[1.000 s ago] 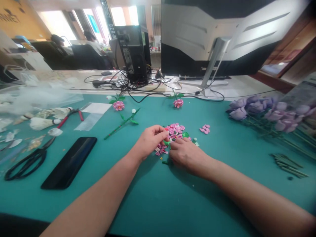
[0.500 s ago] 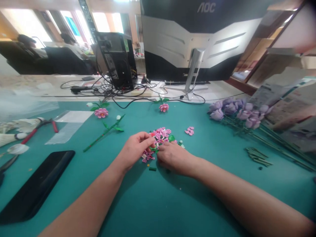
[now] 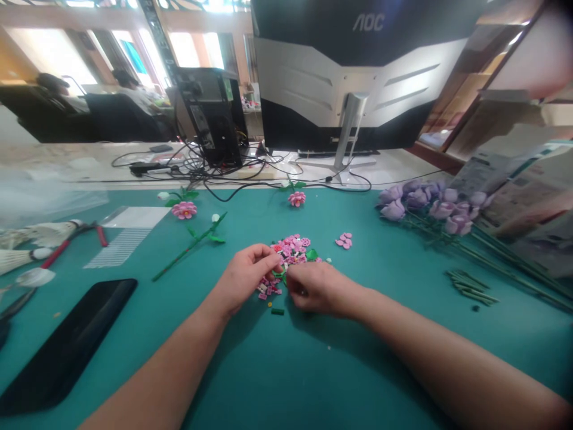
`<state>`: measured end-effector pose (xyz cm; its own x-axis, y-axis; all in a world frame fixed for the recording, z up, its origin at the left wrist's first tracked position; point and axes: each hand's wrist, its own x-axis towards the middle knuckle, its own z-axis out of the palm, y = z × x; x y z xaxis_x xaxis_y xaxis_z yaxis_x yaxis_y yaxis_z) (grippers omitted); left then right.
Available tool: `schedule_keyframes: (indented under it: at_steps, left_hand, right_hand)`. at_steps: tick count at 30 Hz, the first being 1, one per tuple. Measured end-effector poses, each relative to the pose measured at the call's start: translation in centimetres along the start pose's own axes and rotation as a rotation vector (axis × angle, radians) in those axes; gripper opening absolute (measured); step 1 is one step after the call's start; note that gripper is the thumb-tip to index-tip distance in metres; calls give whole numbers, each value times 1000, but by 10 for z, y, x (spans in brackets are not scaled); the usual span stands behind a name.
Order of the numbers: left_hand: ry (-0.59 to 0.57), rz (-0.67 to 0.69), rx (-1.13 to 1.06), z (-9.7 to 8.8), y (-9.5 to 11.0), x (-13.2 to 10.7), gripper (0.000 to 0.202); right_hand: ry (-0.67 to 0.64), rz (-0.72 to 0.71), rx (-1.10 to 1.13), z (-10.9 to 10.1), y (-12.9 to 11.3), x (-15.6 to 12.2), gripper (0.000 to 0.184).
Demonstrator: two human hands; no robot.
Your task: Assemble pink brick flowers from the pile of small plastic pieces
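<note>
Fingers of the left hand curl closed at the near edge of a heap of pink plastic building pieces, and those of the right hand bend down in a loose cup just beside it; whether either hand pinches a piece is too small to tell. The heap lies directly ahead of the fingertips on a teal cutting mat, with a green leaf piece at its right side. A dark green brick sits just below the fingers. Beyond the right hand lie loose pink petal pieces, then a bunch of purple roses and a bundle of green stems. Beyond the left hand lie a pink brick flower and a long green stem with a white bud. (A black phone rests well off to the left of the fingers.)
</note>
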<state>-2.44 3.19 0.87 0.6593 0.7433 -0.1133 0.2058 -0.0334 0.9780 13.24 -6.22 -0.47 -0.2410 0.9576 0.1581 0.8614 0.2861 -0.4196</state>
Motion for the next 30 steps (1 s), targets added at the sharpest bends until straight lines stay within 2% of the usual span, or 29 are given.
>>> schedule_keyframes:
  at_steps: [4, 8, 11, 15, 20, 25, 30]
  left_hand:
    - [-14, -7, -70, 2, -1, -2, 24]
    - [-19, -41, -149, 4, -1, -3, 23]
    - [-21, -46, -170, 4, -3, -3, 22]
    - [-40, -12, -171, 4, -6, -3, 23]
    - [-46, -11, -166, 8, -4, -4, 25]
    - [2, 1, -181, 11, -2, -6, 22]
    - [22, 8, -275, 12, -4, -5, 21]
  right_hand:
    - [181, 212, 342, -5, 4, -2, 10]
    - [251, 286, 703, -6, 10, -1, 5]
    - [286, 334, 865, -10, 8, 0, 11]
    - [306, 377, 944, -12, 5, 2, 18]
    - [327, 339, 1003, -7, 8, 2, 22]
    - [316, 332, 929, -7, 9, 1, 14]
    - [324, 331, 1006, -6, 7, 2, 12]
